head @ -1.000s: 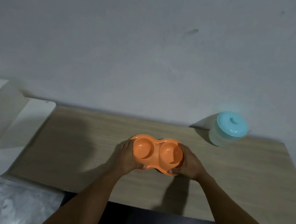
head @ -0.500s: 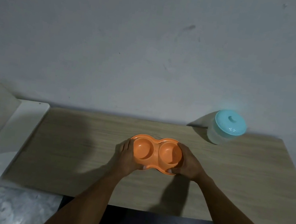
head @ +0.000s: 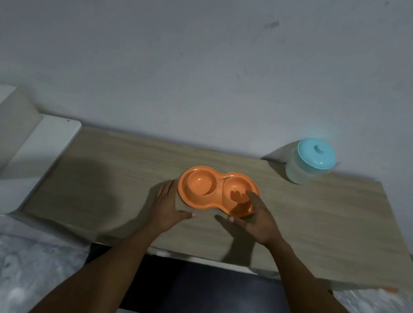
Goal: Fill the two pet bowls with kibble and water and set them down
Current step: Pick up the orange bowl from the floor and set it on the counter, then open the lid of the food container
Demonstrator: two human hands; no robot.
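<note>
Hands (head: 167, 206) (head: 260, 221) flank orange double bowl (head: 218, 190) on table (head: 322, 224)

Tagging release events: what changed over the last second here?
Both hands let go of the orange double pet bowl: the left hand and right hand opened and drew back toward the person. The bowl remains on the wooden table, both wells empty; the teal-lidded container did not move.

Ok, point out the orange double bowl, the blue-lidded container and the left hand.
orange double bowl (head: 218, 189): head view, ridge between its wells.
blue-lidded container (head: 316, 155): head view, top of lid.
left hand (head: 167, 206): head view, back of hand.
</note>
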